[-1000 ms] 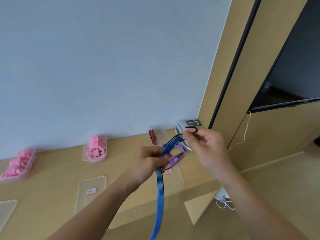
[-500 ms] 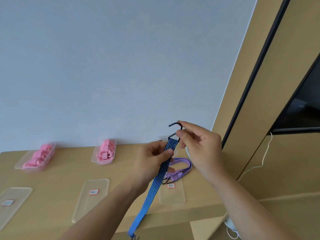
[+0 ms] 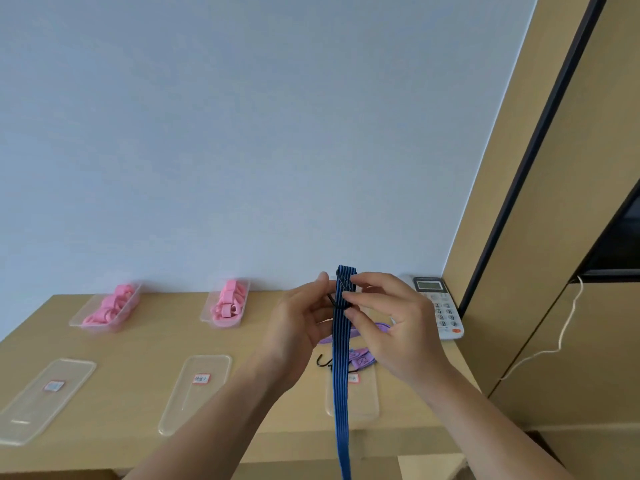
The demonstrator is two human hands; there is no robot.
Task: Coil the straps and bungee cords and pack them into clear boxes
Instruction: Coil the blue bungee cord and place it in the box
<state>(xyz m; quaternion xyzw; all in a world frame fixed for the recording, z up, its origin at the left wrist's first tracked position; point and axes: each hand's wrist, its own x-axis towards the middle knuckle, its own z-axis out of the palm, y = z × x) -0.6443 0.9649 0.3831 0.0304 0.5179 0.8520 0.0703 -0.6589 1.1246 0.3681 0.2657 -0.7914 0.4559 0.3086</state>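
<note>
Your left hand [image 3: 298, 329] and right hand [image 3: 393, 329] both pinch the folded top of the flat, striped blue-and-black woven bungee cord [image 3: 341, 344] (its black wire hook [image 3: 331, 299] pokes out leftward), which hangs straight down past the edge of the smooth tan wooden table [image 3: 138, 355], before a matte pale-blue wall [image 3: 242, 133].

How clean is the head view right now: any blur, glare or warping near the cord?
Head view: soft even light, no hard shadows or glare; blue striped bungee cord sharp, stripes distinct; red-bordered label on the clear plastic lid too soft to read; wide-angle lens slants the dark panel edge at right.
</note>
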